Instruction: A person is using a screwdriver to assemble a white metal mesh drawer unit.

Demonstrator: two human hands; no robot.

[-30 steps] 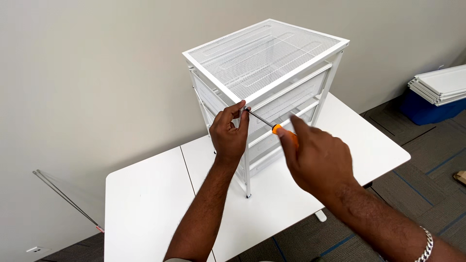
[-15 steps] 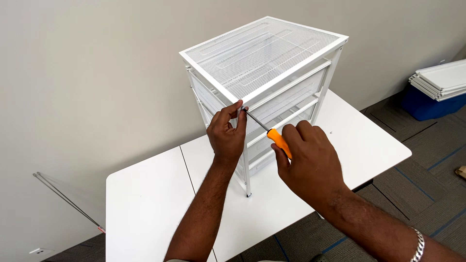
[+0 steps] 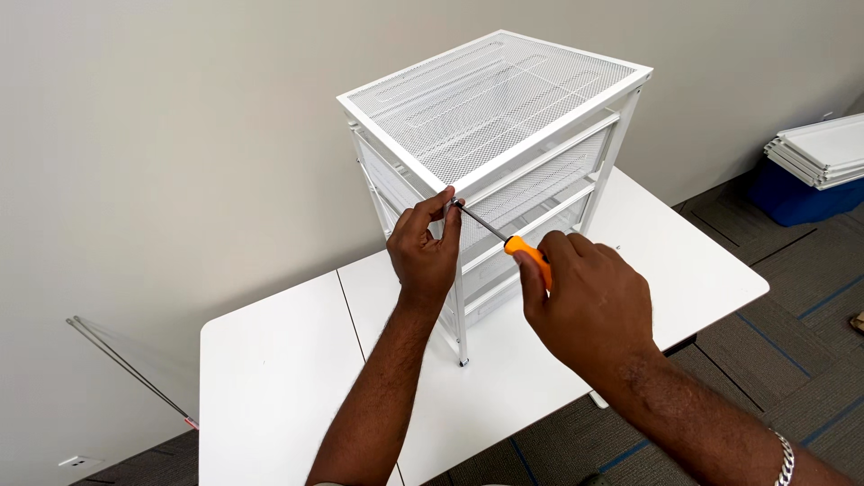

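Since a second ago my right hand has drawn back a little toward me along the line of the tool, while my left hand has stayed at the same corner post. My right grip is closed tight around the orange handle of the screwdriver, whose thin metal shaft slants up and to the left until its tip meets the front corner of the white mesh drawer frame, just under the top rim. My left grip is pinched nearly shut there, thumb and fingertips closed about the tip of the shaft and the spot it touches; what small part lies between them I cannot tell. Mesh drawers sit in the frame below the flat mesh top, and the near post runs down between my forearms to a small foot. That foot stands on the white bench, which shows a seam running front to back. Behind is a plain pale wall; a thin metal rod leans at the left, and white panels lie stacked on a blue bin on the dark carpet at the right.
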